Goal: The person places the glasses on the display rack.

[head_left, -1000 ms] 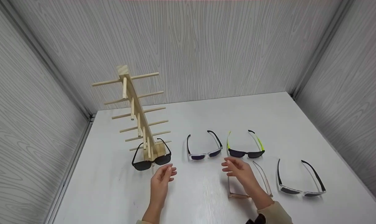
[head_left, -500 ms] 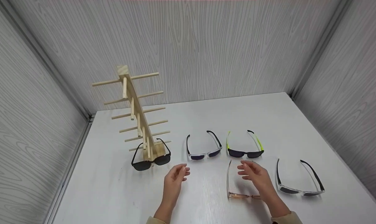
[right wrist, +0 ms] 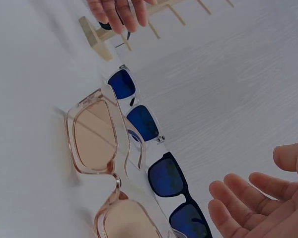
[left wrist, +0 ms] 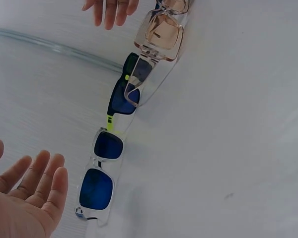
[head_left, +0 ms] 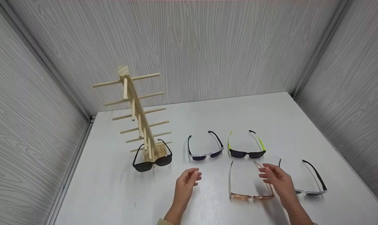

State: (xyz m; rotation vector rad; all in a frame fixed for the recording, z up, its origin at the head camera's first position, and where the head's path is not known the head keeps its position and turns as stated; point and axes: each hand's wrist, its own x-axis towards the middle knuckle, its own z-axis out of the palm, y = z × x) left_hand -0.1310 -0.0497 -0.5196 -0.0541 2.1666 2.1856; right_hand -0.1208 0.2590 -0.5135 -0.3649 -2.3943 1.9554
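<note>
My left hand (head_left: 185,186) hovers over the table with relaxed fingers, holding nothing. Nearest it are the clear-framed sunglasses with blue lenses (left wrist: 96,189). My right hand (head_left: 281,182), also empty and loosely bent, is above the right temple of the pink clear-framed glasses (head_left: 240,197). Behind those lie black sunglasses with yellow-green temples (head_left: 247,154). To the right, clear-framed sunglasses with black temples (head_left: 315,193) are partly hidden by my right hand. In the left wrist view, the left fingers (left wrist: 42,181) spread apart; in the right wrist view, the right fingers (right wrist: 241,201) are gently bent.
A wooden display rack (head_left: 138,109) with several pegs stands at the left of the white table (head_left: 95,187). Black sunglasses (head_left: 153,163) hang at its lowest front part. Wood-grain panels (head_left: 189,50) enclose the table at the back and both sides.
Both hands have moved to the right, away from the rack. The right hand has uncovered the pink glasses' front and now overlaps the rightmost sunglasses. All the glasses have stayed in place.
</note>
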